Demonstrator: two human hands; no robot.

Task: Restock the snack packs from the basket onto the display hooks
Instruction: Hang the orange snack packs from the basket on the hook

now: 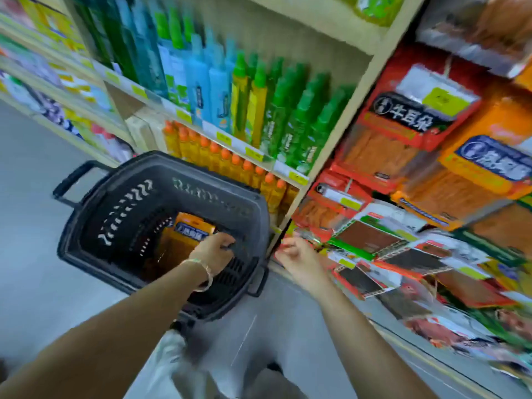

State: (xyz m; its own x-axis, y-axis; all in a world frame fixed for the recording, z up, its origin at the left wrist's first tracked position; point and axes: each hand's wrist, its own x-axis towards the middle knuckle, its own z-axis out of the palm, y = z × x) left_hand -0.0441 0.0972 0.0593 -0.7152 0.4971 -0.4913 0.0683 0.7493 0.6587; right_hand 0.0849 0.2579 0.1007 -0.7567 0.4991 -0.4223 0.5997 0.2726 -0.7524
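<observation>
The dark grey plastic basket [86,249] stands on the grey floor [34,283] beside a pale wooden shelf [339,133] of green and blue plastic bottles [230,90]; an orange flat snack pack [188,228] lies inside it; the left hand [214,250] reaches in, fingers curled at the pack's corner, grip unclear; the right hand [296,253], blurred and loosely curled, hovers just beside the hanging red and orange snack packs [397,131]; its hold cannot be told.

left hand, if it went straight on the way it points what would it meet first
Probably the orange snack pack in the basket, right ahead of the left hand; blur hides whether they touch.
</observation>
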